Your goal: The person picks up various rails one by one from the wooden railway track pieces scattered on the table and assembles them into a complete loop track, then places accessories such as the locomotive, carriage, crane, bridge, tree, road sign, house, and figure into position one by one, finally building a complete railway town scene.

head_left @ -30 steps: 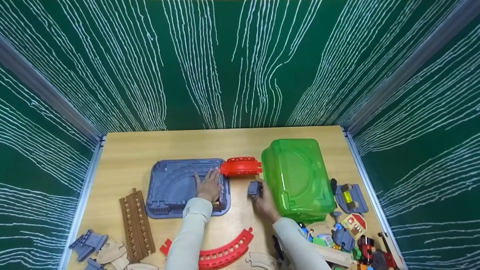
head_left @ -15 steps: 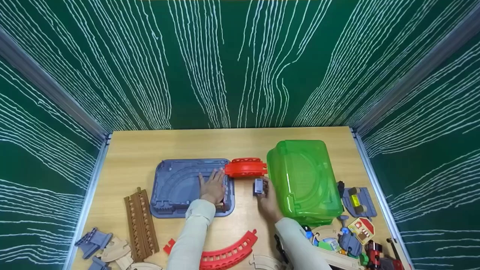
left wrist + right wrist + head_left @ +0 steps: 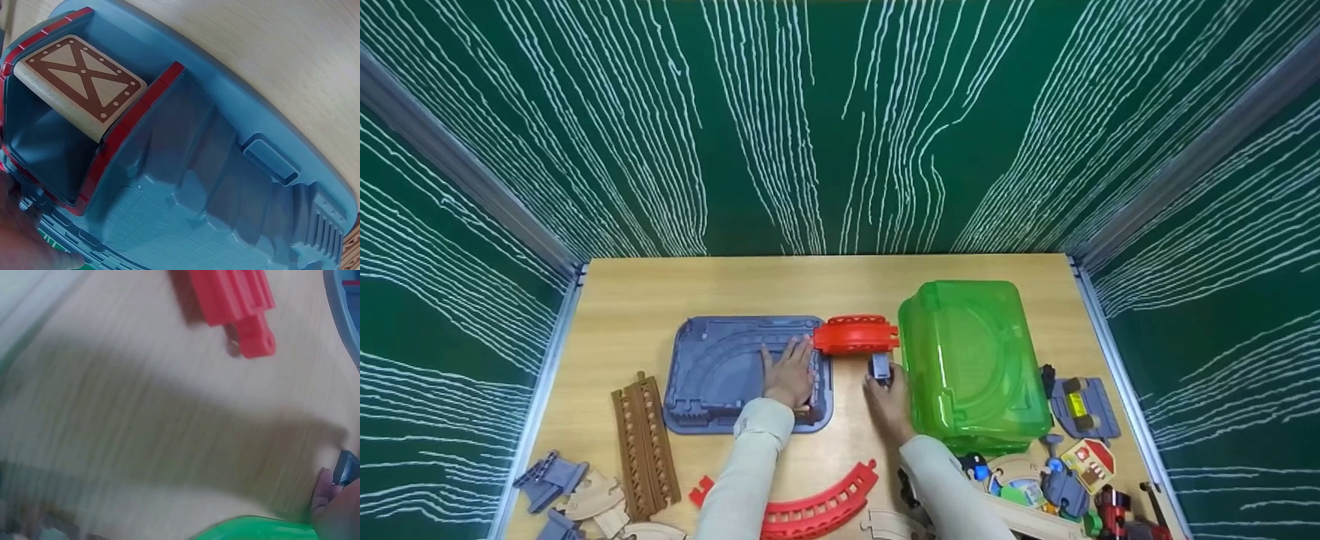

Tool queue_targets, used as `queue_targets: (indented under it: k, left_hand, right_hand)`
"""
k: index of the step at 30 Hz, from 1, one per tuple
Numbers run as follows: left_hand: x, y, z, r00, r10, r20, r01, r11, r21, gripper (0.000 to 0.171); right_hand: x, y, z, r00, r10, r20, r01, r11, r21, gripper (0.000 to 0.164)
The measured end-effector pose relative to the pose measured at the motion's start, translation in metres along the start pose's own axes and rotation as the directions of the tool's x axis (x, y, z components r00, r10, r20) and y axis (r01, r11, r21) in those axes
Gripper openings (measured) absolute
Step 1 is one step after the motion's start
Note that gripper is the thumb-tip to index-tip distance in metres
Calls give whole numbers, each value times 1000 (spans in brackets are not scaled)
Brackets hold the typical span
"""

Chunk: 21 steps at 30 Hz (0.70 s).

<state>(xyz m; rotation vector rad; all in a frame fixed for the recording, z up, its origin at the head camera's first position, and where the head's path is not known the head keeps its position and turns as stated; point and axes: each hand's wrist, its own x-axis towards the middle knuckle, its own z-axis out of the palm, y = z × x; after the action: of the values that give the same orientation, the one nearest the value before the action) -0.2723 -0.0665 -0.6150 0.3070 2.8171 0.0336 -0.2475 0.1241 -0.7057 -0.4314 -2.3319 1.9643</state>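
Note:
A grey-blue plastic track base (image 3: 720, 375) lies left of the middle. My left hand (image 3: 791, 379) rests on its right part, fingers spread and straight. In the left wrist view, part of that hand (image 3: 28, 242) shows beside the base's red-edged opening, where a wooden block (image 3: 83, 84) with a brown cross sits. A red arched track piece (image 3: 855, 335) meets the base's right edge. Just in front of it, my right hand (image 3: 892, 401) grips a small grey block-like piece (image 3: 880, 366), its kind unclear. In the right wrist view the grey piece (image 3: 347, 467) barely shows.
A green translucent bin (image 3: 975, 360) stands right of my right hand. Brown tracks (image 3: 645, 450) lie at left, a red curved track (image 3: 825, 506) in front. Several toys, including a house block (image 3: 1089, 463) and grey platform (image 3: 1086, 409), crowd the right.
My right hand has moved the small grey piece slightly away from me, closer to the red arched track, turning it on the way. The left hand stays on the base. The head view has shifted slightly.

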Motion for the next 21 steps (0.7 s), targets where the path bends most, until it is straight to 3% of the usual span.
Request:
queue_targets:
  k: [6,10,13,17,21]
  left_hand:
    - [0,3,-1,1000,-3,3,3,1000,13,54]
    - [1,3,-3,1000,-5,1,5,999,36,54]
    - [1,3,-4,1000,-7,-2,7,999,39,55]
    - [1,2,-3,1000,-4,-7,5,999,38,55]
    - [2,1,-2,1000,-9,-4,9,999,45,56]
  right_hand:
    - [8,-3,-2,1000,5,-17,-6,997,-77,38]
    - [11,-6,-2,1000,0,-15,-1,997,-71,54]
    - [13,-10,-1,1000,-29,-5,29,1000,-4,69]
    - [19,-15,-1,1000,-27,-10,28,993,112,72]
    - [24,-17,0,999,35,20,-39,951,307,70]
